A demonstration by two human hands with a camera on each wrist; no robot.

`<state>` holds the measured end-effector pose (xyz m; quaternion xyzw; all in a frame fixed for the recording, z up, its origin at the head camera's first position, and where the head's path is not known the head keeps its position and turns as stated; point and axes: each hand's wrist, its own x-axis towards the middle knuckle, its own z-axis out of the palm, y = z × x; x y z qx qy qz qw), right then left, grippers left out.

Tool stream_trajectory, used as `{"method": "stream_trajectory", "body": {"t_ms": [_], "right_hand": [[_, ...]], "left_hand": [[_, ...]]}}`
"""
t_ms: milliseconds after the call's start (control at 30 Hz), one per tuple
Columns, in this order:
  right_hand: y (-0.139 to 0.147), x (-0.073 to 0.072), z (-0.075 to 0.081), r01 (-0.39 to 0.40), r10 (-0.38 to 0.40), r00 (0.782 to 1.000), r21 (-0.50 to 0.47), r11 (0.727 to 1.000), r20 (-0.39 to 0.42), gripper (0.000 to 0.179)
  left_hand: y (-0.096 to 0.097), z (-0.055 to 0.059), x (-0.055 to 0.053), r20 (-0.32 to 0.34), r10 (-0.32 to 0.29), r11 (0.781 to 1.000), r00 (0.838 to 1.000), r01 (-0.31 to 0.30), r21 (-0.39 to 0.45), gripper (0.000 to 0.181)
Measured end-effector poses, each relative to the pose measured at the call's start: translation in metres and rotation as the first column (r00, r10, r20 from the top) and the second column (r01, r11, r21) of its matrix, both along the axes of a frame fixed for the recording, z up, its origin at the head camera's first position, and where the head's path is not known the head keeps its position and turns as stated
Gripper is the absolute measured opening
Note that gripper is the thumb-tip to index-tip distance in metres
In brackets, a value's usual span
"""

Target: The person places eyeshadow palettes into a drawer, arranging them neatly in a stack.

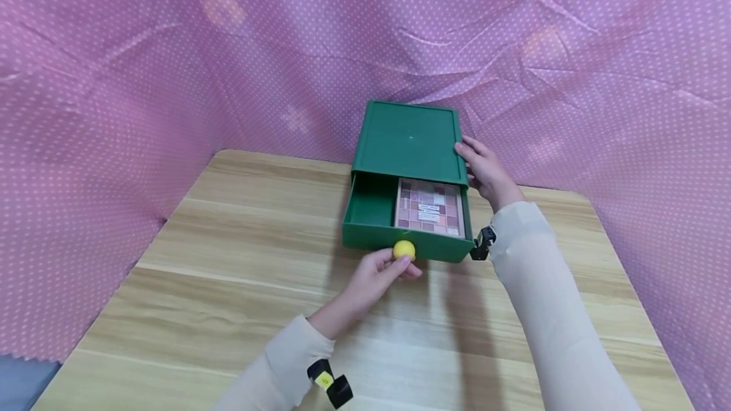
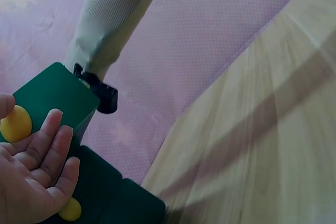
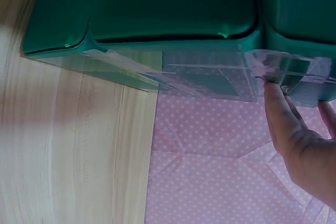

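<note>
A green drawer cabinet (image 1: 412, 138) stands toward the back of the table, its top drawer (image 1: 371, 208) pulled out. Inside that drawer, on the right, lies a flat eyeshadow palette (image 1: 429, 206) with pink and mauve squares. My left hand (image 1: 374, 278) pinches the drawer's round yellow knob (image 1: 404, 250) between thumb and index finger; its other fingers (image 2: 50, 153) stretch past below. My right hand (image 1: 485, 167) rests against the cabinet's right side near the top, fingertips touching its clear side panel (image 3: 210, 77).
Lower green drawers (image 2: 100, 182) sit beneath the pulled-out one, with another yellow knob (image 2: 70, 210). The cabinet stands on a light wooden table (image 1: 228, 259). A pink dotted cloth (image 1: 297, 49) hangs behind and at both sides.
</note>
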<state>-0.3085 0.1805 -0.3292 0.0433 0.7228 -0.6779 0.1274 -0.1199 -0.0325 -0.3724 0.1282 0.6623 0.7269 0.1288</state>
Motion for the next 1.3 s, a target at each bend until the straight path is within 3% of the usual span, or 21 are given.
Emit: {"method": "stream_trajectory", "body": {"t_ms": [367,467,733,1033,1300], "right_hand": [[-0.002,0.0,-0.002,0.004,-0.004,1.0,-0.032,0.999,-0.012,0.063],[-0.002,0.0,-0.003,-0.001,0.001,1.0,-0.042,0.999,-0.009,0.063],[-0.001,0.0,-0.001,0.002,-0.002,1.0,-0.034,0.999,0.001,0.061],[-0.001,0.0,0.0,0.0,0.0,1.0,-0.021,1.0,0.003,0.06],[-0.001,0.001,-0.002,-0.002,0.002,1.0,-0.007,1.0,-0.012,0.061]], "left_hand": [[0.002,0.003,-0.032,-0.005,0.054,0.998,0.999,-0.054,-0.04,0.035],[0.003,0.0,-0.042,-0.024,0.062,0.998,0.998,-0.063,-0.03,0.037],[0.009,-0.02,-0.073,0.0,0.078,0.996,0.997,-0.078,-0.041,0.043],[0.01,-0.019,-0.089,0.003,0.091,0.993,0.996,-0.09,-0.081,0.048],[0.01,-0.019,-0.099,0.026,0.072,0.996,0.997,-0.07,-0.063,0.047]]}}
